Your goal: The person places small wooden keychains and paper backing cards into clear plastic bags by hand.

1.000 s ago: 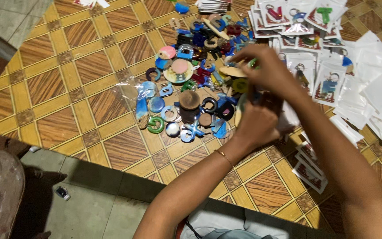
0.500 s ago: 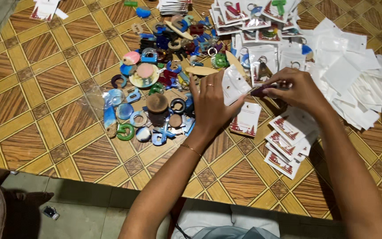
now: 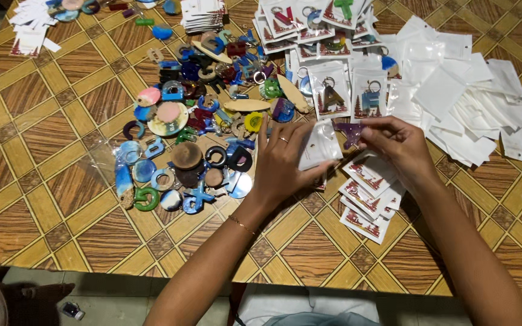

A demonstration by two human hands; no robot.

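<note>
Two hands meet above the table (image 3: 61, 199): the left hand (image 3: 285, 166) pinches a clear pouch (image 3: 320, 147), the right hand (image 3: 397, 145) pinches a purple charm (image 3: 350, 131) at its mouth, so hold the opening wide and slide straight.

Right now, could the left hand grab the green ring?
Probably yes. The left hand holds a small clear bag near the pile of charms, and the green ring lies bare at the pile's near-left edge with nothing on top. The hand would need to let go of the bag first.
</note>
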